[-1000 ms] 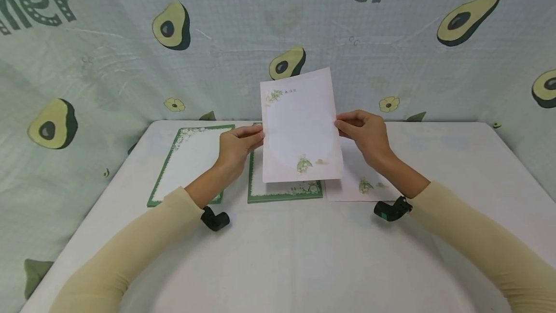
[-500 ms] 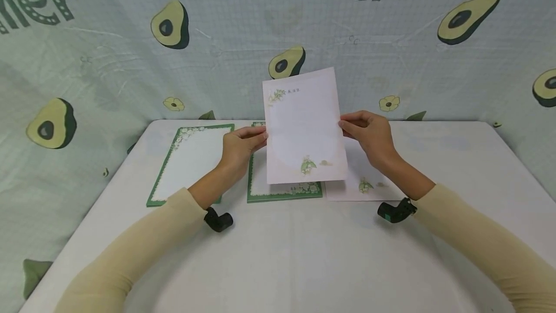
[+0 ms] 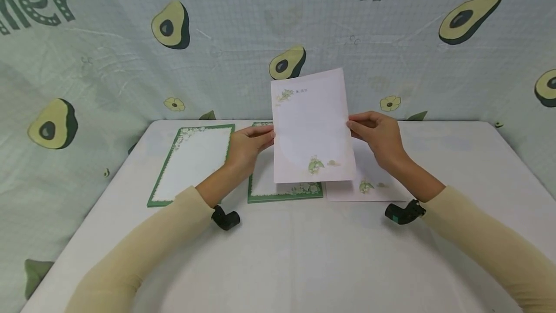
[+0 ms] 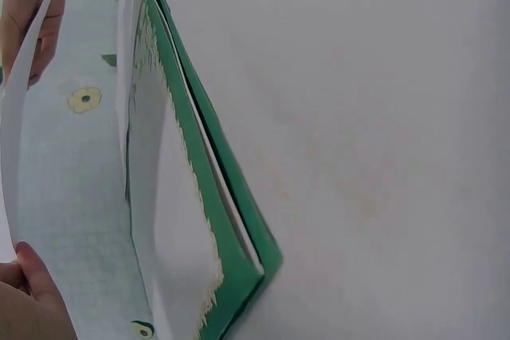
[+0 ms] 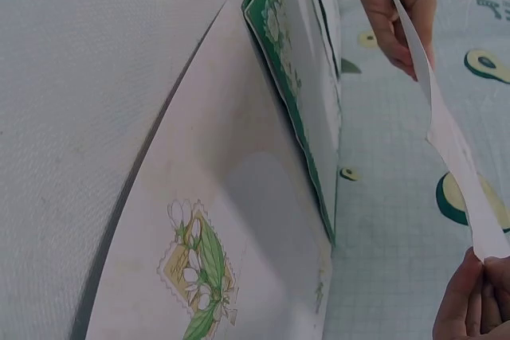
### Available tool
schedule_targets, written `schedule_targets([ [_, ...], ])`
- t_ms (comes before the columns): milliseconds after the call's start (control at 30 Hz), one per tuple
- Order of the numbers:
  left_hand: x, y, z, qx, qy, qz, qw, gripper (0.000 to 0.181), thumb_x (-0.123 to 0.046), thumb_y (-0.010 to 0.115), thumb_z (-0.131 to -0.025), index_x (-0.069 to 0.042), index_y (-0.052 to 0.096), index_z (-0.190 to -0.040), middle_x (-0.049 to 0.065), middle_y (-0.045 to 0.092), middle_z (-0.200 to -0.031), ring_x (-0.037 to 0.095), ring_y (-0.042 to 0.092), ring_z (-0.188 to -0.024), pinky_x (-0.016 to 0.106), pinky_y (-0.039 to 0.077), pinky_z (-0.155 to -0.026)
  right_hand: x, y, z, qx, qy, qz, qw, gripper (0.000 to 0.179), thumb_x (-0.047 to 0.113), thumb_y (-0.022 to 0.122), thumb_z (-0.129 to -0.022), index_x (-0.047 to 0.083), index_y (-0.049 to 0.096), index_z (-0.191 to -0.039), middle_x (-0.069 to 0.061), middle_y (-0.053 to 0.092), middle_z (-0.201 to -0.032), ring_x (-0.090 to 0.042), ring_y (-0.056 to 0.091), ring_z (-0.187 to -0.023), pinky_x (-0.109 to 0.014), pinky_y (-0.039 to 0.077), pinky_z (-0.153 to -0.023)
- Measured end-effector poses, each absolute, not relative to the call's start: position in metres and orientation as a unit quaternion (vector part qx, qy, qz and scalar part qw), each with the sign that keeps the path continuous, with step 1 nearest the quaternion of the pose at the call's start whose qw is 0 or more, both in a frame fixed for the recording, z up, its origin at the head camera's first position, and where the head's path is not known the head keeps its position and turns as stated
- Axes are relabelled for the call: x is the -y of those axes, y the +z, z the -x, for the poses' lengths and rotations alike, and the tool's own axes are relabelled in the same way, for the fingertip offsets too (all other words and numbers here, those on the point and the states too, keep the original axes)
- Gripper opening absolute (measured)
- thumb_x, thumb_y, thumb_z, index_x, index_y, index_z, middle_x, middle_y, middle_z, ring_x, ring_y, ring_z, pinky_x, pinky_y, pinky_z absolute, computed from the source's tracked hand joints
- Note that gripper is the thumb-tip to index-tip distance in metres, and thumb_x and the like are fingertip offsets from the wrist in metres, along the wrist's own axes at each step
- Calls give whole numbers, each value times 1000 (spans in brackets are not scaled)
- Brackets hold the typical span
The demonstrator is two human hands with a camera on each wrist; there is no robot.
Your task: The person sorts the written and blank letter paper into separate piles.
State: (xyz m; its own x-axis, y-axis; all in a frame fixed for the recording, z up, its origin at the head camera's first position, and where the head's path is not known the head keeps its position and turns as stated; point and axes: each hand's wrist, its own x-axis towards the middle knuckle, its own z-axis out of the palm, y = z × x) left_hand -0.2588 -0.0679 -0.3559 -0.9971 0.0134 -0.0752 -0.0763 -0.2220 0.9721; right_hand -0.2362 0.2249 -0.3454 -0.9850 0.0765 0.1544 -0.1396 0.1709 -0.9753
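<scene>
Between both hands a pale pink sheet of letter paper [image 3: 310, 129] hangs in the air above the table, its top tilted back. It bears a lily-of-the-valley print near the bottom and small dark characters at the upper left. My left hand [image 3: 246, 149] pinches its left edge, and my right hand [image 3: 380, 139] pinches the right edge. Below the sheet lies a green-bordered stack of paper [image 3: 284, 190], partly covered by it in the head view. To its right a pink floral stack [image 3: 378, 185] lies flat, partly hidden behind the held sheet and right wrist.
Another green-bordered stack [image 3: 191, 158] lies at the left on the white table [image 3: 295, 255]. Behind the far edge hangs a pale curtain [image 3: 234, 52] printed with avocados. A black wrist camera [image 3: 226, 218] sits on the left wrist, with another [image 3: 404, 212] on the right.
Both hands have shifted slightly to the right together, carrying the held letter paper with them. The stacks on the table have stayed where they were.
</scene>
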Motion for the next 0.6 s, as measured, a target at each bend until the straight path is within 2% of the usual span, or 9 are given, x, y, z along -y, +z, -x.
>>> schedule_targets([
  [233,59,-360,260,-603,796,26,44,24,6,72,-78,7,69,-102,13,67,-102,19,69,-84,33,58,-82,-234,-347,232,768,635,-17,82,36,23,71,-86,-1,63,-113,-8,67,-103,-12,67,-90,-21,56,-81],
  [600,43,-363,264,-602,796,2,71,24,5,70,-81,7,68,-105,15,66,-104,20,68,-89,32,57,-85,-252,-342,226,747,660,-25,76,40,17,71,-86,-7,59,-115,-4,68,-99,-10,68,-88,-21,56,-80],
])
